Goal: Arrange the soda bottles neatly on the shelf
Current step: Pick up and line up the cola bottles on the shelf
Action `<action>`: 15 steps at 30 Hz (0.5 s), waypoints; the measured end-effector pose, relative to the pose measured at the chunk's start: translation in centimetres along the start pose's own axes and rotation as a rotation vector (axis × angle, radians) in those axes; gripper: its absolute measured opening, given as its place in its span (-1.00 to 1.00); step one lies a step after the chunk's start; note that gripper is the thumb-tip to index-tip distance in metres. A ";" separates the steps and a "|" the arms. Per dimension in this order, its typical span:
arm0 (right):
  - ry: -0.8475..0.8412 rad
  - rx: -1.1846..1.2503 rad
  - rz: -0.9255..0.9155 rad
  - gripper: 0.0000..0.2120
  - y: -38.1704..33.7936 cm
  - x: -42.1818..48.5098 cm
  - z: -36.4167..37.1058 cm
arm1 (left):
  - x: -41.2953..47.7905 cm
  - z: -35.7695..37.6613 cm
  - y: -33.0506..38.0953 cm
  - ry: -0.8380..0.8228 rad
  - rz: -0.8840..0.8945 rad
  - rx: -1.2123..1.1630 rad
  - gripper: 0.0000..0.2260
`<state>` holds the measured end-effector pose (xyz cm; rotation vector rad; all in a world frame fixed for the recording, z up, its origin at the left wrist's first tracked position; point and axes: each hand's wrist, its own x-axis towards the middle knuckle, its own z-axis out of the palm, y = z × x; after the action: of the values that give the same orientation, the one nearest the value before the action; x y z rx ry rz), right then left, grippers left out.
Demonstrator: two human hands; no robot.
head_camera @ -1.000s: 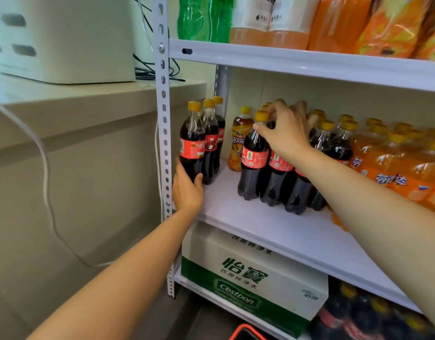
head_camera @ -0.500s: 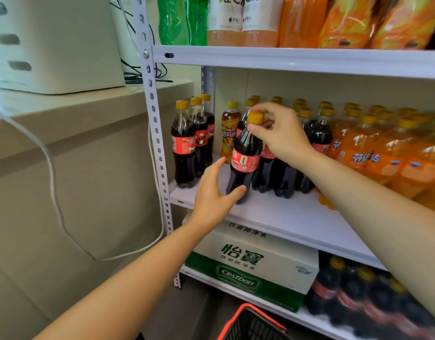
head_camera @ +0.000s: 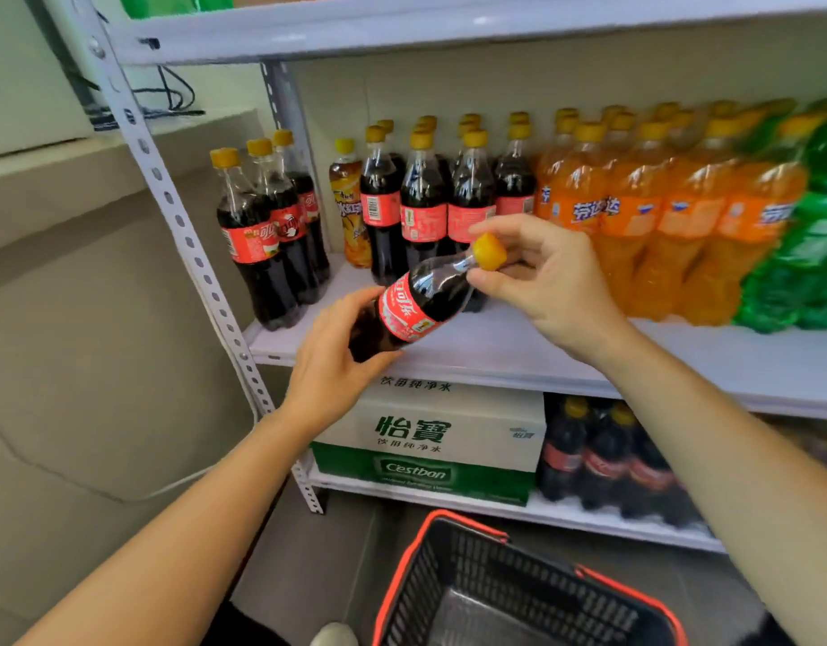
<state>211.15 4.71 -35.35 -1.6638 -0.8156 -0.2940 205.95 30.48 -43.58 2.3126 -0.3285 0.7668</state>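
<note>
A cola bottle (head_camera: 418,303) with a red label and yellow cap is tilted almost flat in front of the middle shelf (head_camera: 495,361), off the shelf board. My left hand (head_camera: 337,356) grips its base and my right hand (head_camera: 537,277) pinches its cap. Three cola bottles (head_camera: 267,235) stand in a row at the shelf's left end. More cola bottles (head_camera: 444,198) stand in rows behind the held one, beside a single iced-tea bottle (head_camera: 348,207).
Orange soda bottles (head_camera: 658,212) and green bottles (head_camera: 812,235) fill the shelf's right side. Below sit a white-and-green water carton (head_camera: 430,435) and more cola bottles (head_camera: 602,463). A black basket with a red rim (head_camera: 509,594) stands on the floor. The perforated upright post (head_camera: 188,240) borders the left.
The front cola bottle has been lifted off the shelf and tipped sideways towards me. My left hand moved from beside it to grip its base; my right hand stays on the cap.
</note>
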 end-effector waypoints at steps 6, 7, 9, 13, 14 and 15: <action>0.023 0.103 0.077 -0.67 1.9 -1.9 -1.1 | 0.6 -0.6 -0.8 0.149 0.203 0.419 -0.44; 0.037 0.132 0.082 -0.70 2.1 -2.1 -1.1 | 0.7 -0.5 -0.8 0.176 0.228 0.457 -0.44; 0.088 0.190 0.101 -0.80 2.5 -2.4 -1.1 | 0.7 -0.2 -0.7 0.229 0.269 0.528 -0.45; 0.192 0.298 0.173 -0.87 2.9 -3.0 -1.1 | 0.7 0.3 -0.4 0.229 0.307 0.563 -0.46; 0.199 0.312 0.180 -0.86 3.0 -3.1 -1.2 | 0.6 0.3 -0.3 0.202 0.314 0.548 -0.47; 0.200 0.319 0.180 -0.83 3.1 -3.3 -1.3 | 0.6 0.4 -0.3 0.171 0.314 0.524 -0.48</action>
<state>211.08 2.17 -39.27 -1.3718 -0.5271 -0.1894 206.70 30.42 -43.57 2.6850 -0.4627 1.3286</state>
